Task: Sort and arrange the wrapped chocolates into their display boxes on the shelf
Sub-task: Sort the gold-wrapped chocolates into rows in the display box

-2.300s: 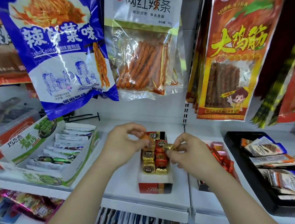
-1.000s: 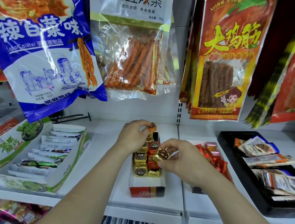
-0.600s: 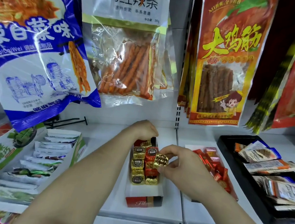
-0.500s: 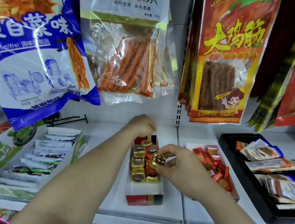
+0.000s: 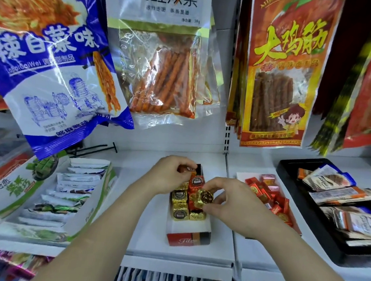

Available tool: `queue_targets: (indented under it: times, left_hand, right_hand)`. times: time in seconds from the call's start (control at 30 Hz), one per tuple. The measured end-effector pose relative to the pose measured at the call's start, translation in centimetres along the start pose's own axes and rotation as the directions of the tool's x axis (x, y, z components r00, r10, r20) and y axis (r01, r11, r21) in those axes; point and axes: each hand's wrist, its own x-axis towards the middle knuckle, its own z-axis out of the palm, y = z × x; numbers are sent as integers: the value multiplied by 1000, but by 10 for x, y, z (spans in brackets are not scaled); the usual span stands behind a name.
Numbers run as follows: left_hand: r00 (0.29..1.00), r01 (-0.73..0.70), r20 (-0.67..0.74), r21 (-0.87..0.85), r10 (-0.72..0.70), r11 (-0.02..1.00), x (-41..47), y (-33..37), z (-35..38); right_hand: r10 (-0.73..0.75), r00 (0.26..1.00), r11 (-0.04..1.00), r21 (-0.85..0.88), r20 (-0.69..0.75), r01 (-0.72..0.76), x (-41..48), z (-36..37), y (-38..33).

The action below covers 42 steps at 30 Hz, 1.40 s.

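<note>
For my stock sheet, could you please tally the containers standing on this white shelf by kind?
Cardboard display boxes: 3 (green-and-white box of sachets, narrow red-fronted box of foil chocolates, white box of red-wrapped sweets)
Black plastic tray: 1
Total: 4, leaving out the blurred item at the far left, which I cannot identify.

Two hands (image 5: 169,176), three open display boxes (image 5: 188,239), one black tray (image 5: 358,255), one blue snack bag (image 5: 52,61).

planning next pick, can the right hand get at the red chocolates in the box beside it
Likely yes: red chocolates lie uncovered just beside the right hand, but it pinches a gold chocolate to set down first.
</note>
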Motion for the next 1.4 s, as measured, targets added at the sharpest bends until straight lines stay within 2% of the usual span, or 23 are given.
queue_targets:
  times: [0.13, 0.2, 0.37, 0.57, 0.7, 0.83, 0.97, 1.17, 1.3, 1.4]
  left_hand:
    - [972, 14, -233, -113, -40, 993, -13, 4, 2]
    - [953, 31, -293, -145, -72, 989, -27, 10, -4]
    - [985, 71, -131, -306, -116, 949, -73, 37, -2]
    - [963, 154, -134, -435, -233, 887, -84, 39, 9]
    - [987, 113, -77, -304, -142, 946, -88, 27, 4]
    - [998, 58, 4, -76, -58, 995, -90, 27, 6]
    - [996, 11, 83, 117, -20, 993, -88, 34, 9]
    - [985, -87, 168, 267, 43, 960, -82, 42, 15]
    - [986, -100, 155, 302, 55, 948, -82, 40, 13]
    - [1000, -30, 7, 277, 29, 960, -82, 36, 0]
  right_hand:
    - [7, 1000, 1000, 0, 5, -7, 0, -3, 4]
    - [22, 1000, 999, 29, -7, -22, 1, -3, 5]
    - [-23, 997, 1000, 16, -72, 25, 4, -2, 3]
    - [-122, 986, 991, 45, -113, 128, 1, 11, -11]
    - [-32, 997, 990, 132, -75, 42, 4, 3, -4]
    - [-8, 1000, 999, 41, -4, 9, 7, 0, 2]
    - [-22, 998, 1000, -14, 56, 22, 6, -2, 2]
    - [-3, 990, 995, -100, 138, 17, 7, 2, 4]
    - [3, 984, 989, -147, 179, 23, 6, 4, 1]
    - [7, 983, 966, -254, 185, 41, 5, 5, -3]
